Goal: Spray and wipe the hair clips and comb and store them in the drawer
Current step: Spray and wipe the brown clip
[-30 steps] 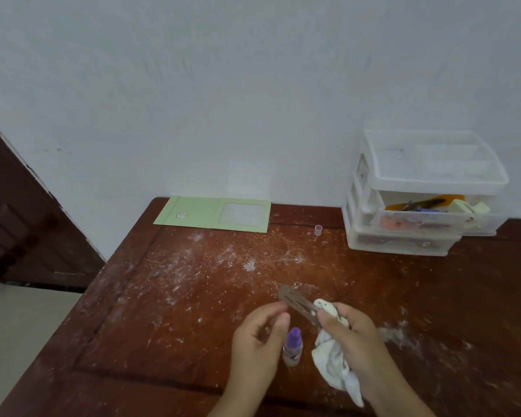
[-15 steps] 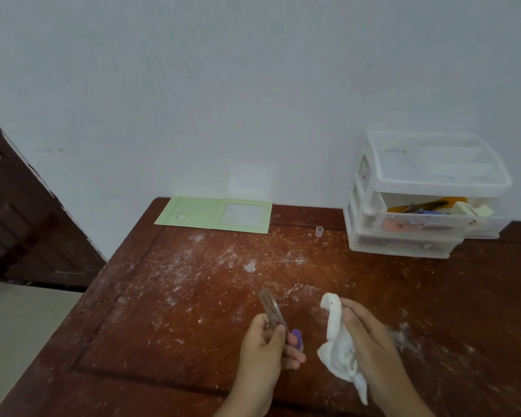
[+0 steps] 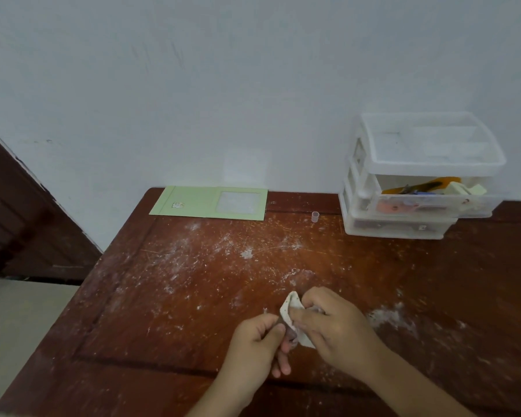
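Cloth (image 3: 292,308) now apparently wraps clip; scratched table (image 3: 193,281).

2 bare forearms enter from the bottom edge, each ending in a bare hand. The left hand (image 3: 254,341) shows short, rounded fingernails with no polish. The right hand (image 3: 333,328) likewise has short, plain nails where these can be seen. No sleeve or cuff covers either forearm in the visible stretch; both are uncovered right down to the frame's lower edge. Neither wrist carries a watch, band or bracelet, and the visible fingers carry no rings. Nothing more of the person shows
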The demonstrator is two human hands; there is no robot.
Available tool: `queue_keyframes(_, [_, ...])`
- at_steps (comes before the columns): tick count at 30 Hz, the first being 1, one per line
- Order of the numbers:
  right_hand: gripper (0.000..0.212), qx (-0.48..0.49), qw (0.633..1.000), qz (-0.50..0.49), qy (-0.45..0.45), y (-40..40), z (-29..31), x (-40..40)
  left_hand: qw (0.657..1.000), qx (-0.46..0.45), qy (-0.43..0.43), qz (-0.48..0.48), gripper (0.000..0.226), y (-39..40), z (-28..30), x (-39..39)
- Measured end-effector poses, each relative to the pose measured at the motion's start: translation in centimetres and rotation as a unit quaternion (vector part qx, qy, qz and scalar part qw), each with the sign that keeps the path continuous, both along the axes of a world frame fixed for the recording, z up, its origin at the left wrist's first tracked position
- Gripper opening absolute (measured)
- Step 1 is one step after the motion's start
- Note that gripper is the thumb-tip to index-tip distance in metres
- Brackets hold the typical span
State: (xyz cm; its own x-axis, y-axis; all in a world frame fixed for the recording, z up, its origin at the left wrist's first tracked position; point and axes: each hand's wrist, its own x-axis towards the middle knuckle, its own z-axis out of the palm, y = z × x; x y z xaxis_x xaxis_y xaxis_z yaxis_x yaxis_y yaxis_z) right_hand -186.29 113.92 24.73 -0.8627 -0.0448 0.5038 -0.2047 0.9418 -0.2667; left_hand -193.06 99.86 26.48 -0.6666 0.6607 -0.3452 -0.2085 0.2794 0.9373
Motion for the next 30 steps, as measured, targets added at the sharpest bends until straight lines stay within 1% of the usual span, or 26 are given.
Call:
queue_keyframes(2, [0.022, 0.013, 0.999, -0.037, -0.014, 0.4, 0.0, -0.2, 0.999, 0.000, -0.025, 0.024, 0.034, 0.1, -0.2, 0.3])
queue_keyframes(5, [0.015, 0.008, 0.994, -0.102, -0.037, 1.5, -0.2, -0.5, 0.996, -0.002, -0.072, 0.046, 0.034, 0.2, -0.5, 0.5])
queue_keyframes(6, [0.013, -0.006, 0.992, -0.124, -0.028, 1.9, -0.4, -0.6, 0.995, 0.000, -0.084, 0.054, 0.034, 0.2, -0.6, 0.4])
queue_keyframes(8, [0.011, -0.060, 0.989, -0.138, 0.009, 2.4, -0.4, -0.8, 0.993, 0.010, -0.099, 0.068, 0.035, 0.1, -0.6, 0.1])
queue_keyframes(10, [0.013, -0.119, 0.985, -0.117, 0.038, 2.3, -0.3, -0.8, 0.992, 0.020, -0.099, 0.071, 0.036, 0.0, -0.6, -0.2])
queue_keyframes(12, [0.020, -0.195, 0.976, -0.089, 0.022, 1.6, 0.1, -0.7, 0.995, 0.017, -0.085, 0.050, 0.036, -0.2, -0.5, -0.3])
queue_keyframes(13, [0.028, -0.238, 0.968, -0.079, -0.014, 1.2, 0.3, -0.7, 0.997, 0.012, -0.063, 0.029, 0.036, -0.3, -0.5, -0.3])
queue_keyframes(14, [0.036, -0.271, 0.958, -0.071, -0.067, 0.9, 0.5, -0.8, 1.000, 0.006, -0.027, 0.000, 0.035, -0.5, -0.6, -0.3])
queue_keyframes(15, [0.038, -0.287, 0.947, -0.066, -0.125, 0.7, 0.7, -0.8, 0.999, -0.002, 0.024, -0.033, 0.033, -0.8, -0.7, -0.4])
queue_keyframes(16, [0.032, -0.292, 0.938, -0.062, -0.175, 0.6, 0.8, -0.9, 0.995, -0.013, 0.081, -0.064, 0.032, -1.0, -0.8, -0.4])
queue_keyframes(17, [0.020, -0.297, 0.931, -0.053, -0.204, 0.7, 0.7, -0.9, 0.986, -0.022, 0.138, -0.089, 0.032, -1.3, -0.9, -0.5])
queue_keyframes(19, [0.004, -0.326, 0.917, -0.031, -0.228, 1.0, 0.8, -0.7, 0.968, -0.028, 0.218, -0.122, 0.033, -1.8, -1.2, -0.8])
queue_keyframes(20, [0.003, -0.334, 0.913, -0.021, -0.233, 1.1, 0.9, -0.4, 0.960, -0.029, 0.246, -0.133, 0.035, -2.0, -1.3, -0.9])
queue_keyframes(22, [0.008, -0.321, 0.921, -0.009, -0.221, 1.3, 1.0, 0.0, 0.940, -0.034, 0.307, -0.147, 0.034, -2.2, -1.5, -1.0])
queue_keyframes(24, [0.018, -0.290, 0.938, -0.018, -0.191, 1.2, 1.2, 0.3, 0.925, -0.025, 0.352, -0.140, 0.031, -2.3, -1.5, -0.8])
queue_keyframes(25, [0.023, -0.269, 0.948, -0.028, -0.170, 1.1, 1.4, 0.5, 0.922, -0.017, 0.365, -0.132, 0.031, -2.4, -1.5, -0.7])
queue_keyframes(27, [0.028, -0.209, 0.971, -0.071, -0.094, 1.3, 1.9, 1.1, 0.917, 0.007, 0.387, -0.096, 0.034, -2.4, -1.2, -0.6])
queue_keyframes(28, [0.026, -0.199, 0.973, -0.104, -0.047, 1.5, 2.5, 1.5, 0.917, 0.020, 0.393, -0.067, 0.031, -2.3, -1.0, -0.7])
queue_keyframes(29, [0.020, -0.228, 0.963, -0.142, -0.015, 2.0, 3.2, 1.9, 0.918, 0.035, 0.394, -0.031, 0.027, -2.3, -1.0, -1.0])
queue_keyframes(30, [0.016, -0.289, 0.941, -0.174, 0.004, 2.5, 4.0, 2.3, 0.914, 0.045, 0.402, 0.003, 0.024, -2.3, -1.2, -1.4])
